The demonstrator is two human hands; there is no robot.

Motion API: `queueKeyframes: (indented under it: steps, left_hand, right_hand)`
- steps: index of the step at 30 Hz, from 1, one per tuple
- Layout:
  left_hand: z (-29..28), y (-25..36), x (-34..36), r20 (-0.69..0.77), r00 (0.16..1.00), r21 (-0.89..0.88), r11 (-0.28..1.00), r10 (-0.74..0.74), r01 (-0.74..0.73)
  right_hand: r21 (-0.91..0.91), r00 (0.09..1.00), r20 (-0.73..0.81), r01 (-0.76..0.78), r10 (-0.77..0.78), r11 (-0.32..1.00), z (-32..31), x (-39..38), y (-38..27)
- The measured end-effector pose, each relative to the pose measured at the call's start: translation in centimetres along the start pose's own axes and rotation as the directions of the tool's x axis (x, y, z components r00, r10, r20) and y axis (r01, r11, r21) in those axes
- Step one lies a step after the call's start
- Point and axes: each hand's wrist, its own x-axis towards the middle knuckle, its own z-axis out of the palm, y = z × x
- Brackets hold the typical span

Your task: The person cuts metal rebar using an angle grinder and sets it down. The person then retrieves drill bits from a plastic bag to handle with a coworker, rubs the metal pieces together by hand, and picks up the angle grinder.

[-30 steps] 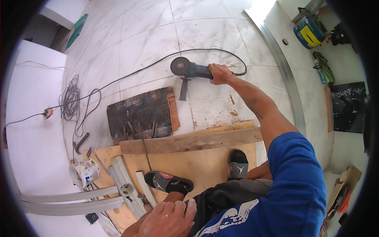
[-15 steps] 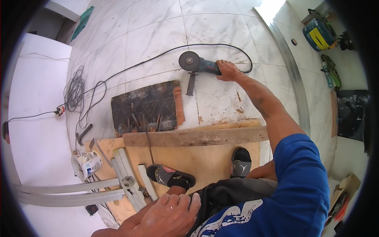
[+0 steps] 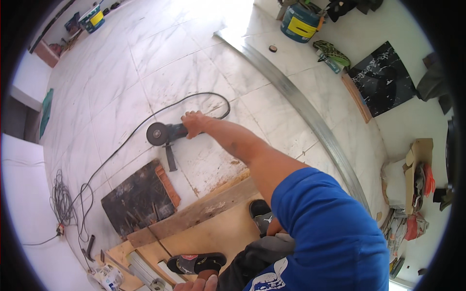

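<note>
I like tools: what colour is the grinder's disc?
The disc is dark grey, paler in the middle; best seen in the head view.

A yellow-marked bucket (image 3: 299, 26) stands near a long metal rail (image 3: 297, 103).

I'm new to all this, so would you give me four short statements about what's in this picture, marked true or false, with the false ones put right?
1. The right hand grips the grinder. True.
2. The left hand holds the grinder too. False: the left hand is down at the picture's lower edge.
3. A wooden plank lies between the dark slab and the slippers. True.
4. The hammer lies right of the dark slab. False: the hammer lies to its left.
</note>
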Motion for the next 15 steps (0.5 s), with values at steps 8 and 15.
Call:
queueKeyframes:
  steps: [8,15]
  left_hand:
    - [1.5,-2.0,0.1,-0.058,0.997,0.018,0.999,0.053,-0.052]
    - [-0.4,-1.6,0.8,-0.029,0.998,-0.023,0.998,0.062,-0.063]
  right_hand:
    - [0.073,0.996,0.063,-0.071,0.066,0.995,-2.0,0.0,0.3]
    - [0.094,0.992,0.121,-0.052,0.04,0.994,-3.9,-0.7,1.8]
